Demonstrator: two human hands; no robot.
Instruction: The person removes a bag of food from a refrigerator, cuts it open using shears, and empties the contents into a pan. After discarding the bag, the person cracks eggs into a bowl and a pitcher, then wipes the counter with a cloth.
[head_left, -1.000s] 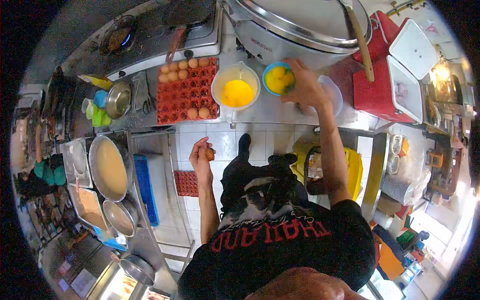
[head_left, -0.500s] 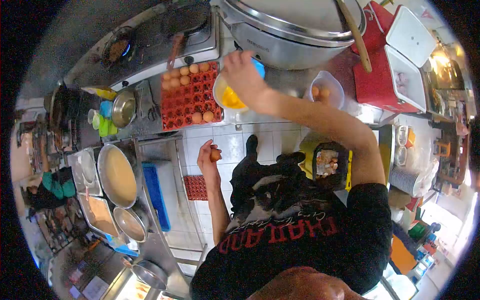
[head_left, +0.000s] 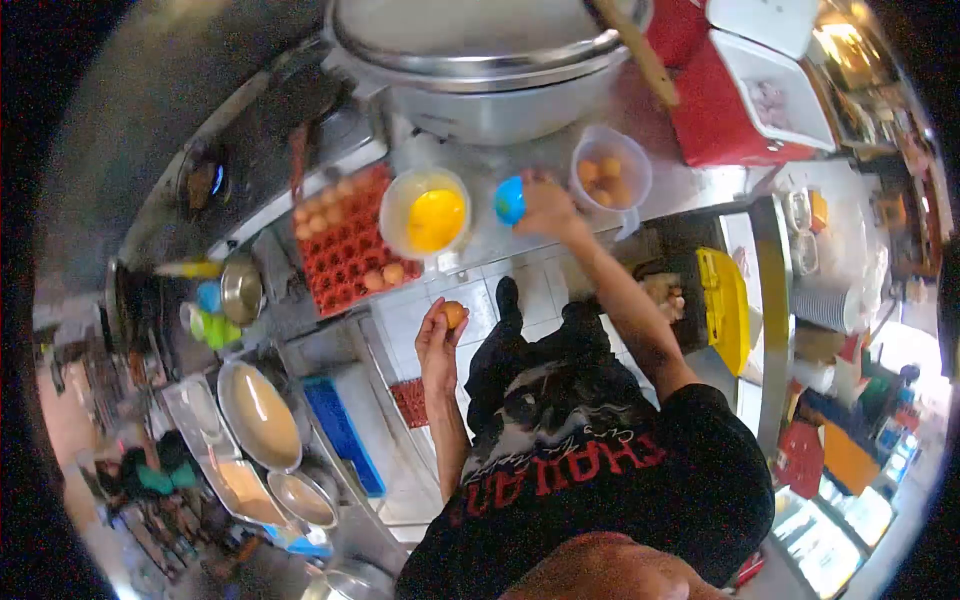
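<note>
Left hand (head_left: 436, 338) grasps an egg (head_left: 454, 315); right hand (head_left: 548, 208) grips a blue cup (head_left: 510, 201) between the yolk container (head_left: 393, 225) and egg jug (head_left: 638, 195).

Daylight and lamps flare white along the right edge of our fisheye view, where glare washes out detail, while the upper left falls into dim gray. We see bright reflections on the rim of the large pot (head_left: 470, 75), motion blur softening the right hand (head_left: 548, 208), and curved distortion bending the edges into grainy black corners.
</note>
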